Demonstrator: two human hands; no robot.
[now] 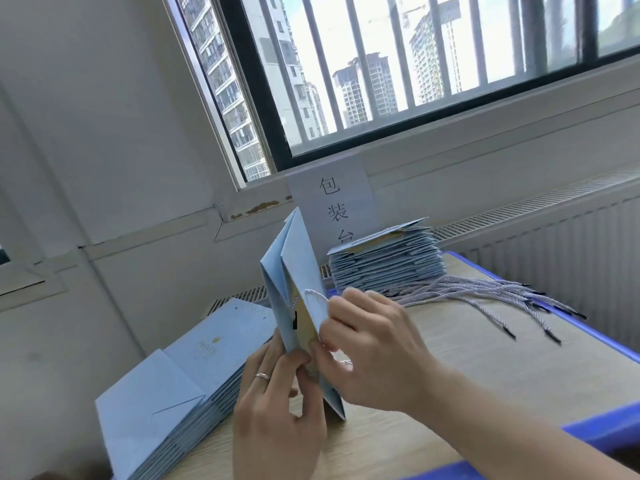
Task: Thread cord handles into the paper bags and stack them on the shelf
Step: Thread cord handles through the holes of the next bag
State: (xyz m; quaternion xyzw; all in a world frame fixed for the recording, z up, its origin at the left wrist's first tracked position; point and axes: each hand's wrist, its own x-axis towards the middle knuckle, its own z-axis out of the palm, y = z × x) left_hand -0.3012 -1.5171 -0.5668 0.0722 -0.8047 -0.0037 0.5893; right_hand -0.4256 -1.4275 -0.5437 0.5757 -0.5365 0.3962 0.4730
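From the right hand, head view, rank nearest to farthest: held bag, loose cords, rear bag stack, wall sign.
1. held bag: touching the right hand.
2. loose cords: just behind.
3. rear bag stack: beyond the cords.
4. wall sign: farthest back.

Pale blue paper bag (300,268) stands on edge; left stack (166,393) flat; rear stack (388,265) behind, cords (467,287) beside

Bare wood tabletop (485,368) at right front: open stretch between hands and blue table edge (616,348). Upright bag (301,271), held by left hand (277,396) and right hand (374,351), blocks centre. Flat bag stack (173,393) fills left side. Second bag stack (388,261) stands at back. Loose cords (485,296) fan across back right, just beside it.
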